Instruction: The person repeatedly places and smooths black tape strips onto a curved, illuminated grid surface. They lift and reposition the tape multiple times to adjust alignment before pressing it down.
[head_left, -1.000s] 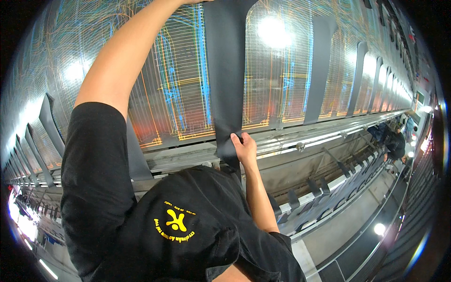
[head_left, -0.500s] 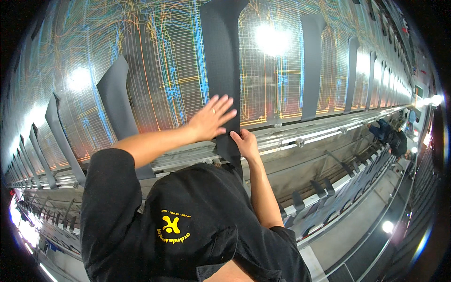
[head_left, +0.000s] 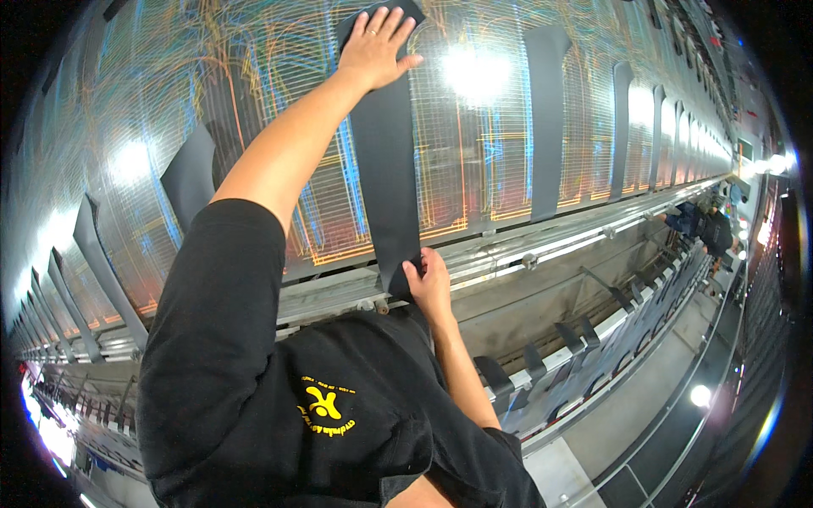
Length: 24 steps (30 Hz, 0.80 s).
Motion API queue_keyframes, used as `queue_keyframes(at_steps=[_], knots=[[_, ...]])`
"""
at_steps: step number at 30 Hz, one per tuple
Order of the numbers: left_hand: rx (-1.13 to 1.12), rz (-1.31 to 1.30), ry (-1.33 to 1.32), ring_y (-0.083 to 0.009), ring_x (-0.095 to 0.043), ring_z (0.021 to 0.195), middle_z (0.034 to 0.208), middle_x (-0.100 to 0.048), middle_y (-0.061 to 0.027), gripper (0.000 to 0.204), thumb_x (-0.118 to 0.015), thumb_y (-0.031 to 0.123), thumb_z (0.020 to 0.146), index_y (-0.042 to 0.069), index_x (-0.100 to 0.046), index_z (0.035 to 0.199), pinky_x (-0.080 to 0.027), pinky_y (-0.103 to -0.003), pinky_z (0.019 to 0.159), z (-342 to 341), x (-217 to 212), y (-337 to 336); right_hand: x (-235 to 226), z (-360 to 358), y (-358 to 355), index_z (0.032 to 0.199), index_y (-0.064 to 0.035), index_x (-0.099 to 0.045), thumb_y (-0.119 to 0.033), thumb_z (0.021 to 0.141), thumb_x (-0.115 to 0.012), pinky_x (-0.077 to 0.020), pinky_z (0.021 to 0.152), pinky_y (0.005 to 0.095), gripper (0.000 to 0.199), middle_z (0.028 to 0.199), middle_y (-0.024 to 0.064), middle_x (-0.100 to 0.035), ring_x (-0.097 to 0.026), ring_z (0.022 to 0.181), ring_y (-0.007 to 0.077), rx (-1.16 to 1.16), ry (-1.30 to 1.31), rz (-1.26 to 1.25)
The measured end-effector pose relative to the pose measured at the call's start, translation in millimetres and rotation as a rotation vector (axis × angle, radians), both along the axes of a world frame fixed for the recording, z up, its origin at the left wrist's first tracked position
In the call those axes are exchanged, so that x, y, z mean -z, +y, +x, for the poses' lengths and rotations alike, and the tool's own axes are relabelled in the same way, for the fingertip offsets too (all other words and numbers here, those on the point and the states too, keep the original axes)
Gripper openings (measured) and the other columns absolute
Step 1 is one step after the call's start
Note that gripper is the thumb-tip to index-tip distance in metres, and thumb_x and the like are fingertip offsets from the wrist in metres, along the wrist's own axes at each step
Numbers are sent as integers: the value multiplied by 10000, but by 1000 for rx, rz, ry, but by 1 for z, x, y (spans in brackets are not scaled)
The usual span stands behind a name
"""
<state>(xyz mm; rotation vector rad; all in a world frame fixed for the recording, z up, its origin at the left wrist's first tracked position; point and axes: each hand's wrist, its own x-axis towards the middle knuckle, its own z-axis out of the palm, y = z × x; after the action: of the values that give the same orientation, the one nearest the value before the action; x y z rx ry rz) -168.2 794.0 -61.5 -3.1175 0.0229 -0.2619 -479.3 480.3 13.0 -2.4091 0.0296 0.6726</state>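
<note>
Dark grey rubbery strip [head_left: 385, 169] lies flat on the wire-grid panel [head_left: 474, 152], running from the panel's top down to the metal rail [head_left: 542, 245] under it. Left hand [head_left: 377, 42] open, palm pressed on the strip's upper end. Right hand [head_left: 428, 284] pinches the strip's lower end at the rail. Risk: uneven pressing could leave the strip skewed or wrinkled against the neighbouring strips [head_left: 542, 118]; a loosened pinch could let the bottom end slip.
</note>
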Motion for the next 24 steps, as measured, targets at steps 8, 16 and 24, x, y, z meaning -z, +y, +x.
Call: queue_keyframes(at_steps=[8,16,24], knots=[[138,-218,37,-461,-132,1591,1715,-215,-232,893,-404,767,969,188,-342,1645,-51,-673,1255,-71,-8,-30,-22,-19,15,1209,-36,-682,-207,903,-761,-479,998,489,359,1192,151,-673,-632,1125,372,-432,-301,16],[338,-320,226,-432,-122,1598,1723,-191,-214,991,-592,738,885,167,-323,1649,-78,-653,1270,-309,-33,-122,6,5,-7,1146,-61,-736,-490,1052,-516,-443,1073,564,491,1122,187,-739,-674,1134,362,-780,-318,-239],[73,47,343,-472,-171,1580,1732,-139,-237,824,-583,383,1012,129,-181,1685,-139,-604,1280,-334,-41,-172,22,2,-24,855,-6,-713,-378,1048,-552,-498,804,546,449,860,215,-712,-675,863,435,-590,-343,58]])
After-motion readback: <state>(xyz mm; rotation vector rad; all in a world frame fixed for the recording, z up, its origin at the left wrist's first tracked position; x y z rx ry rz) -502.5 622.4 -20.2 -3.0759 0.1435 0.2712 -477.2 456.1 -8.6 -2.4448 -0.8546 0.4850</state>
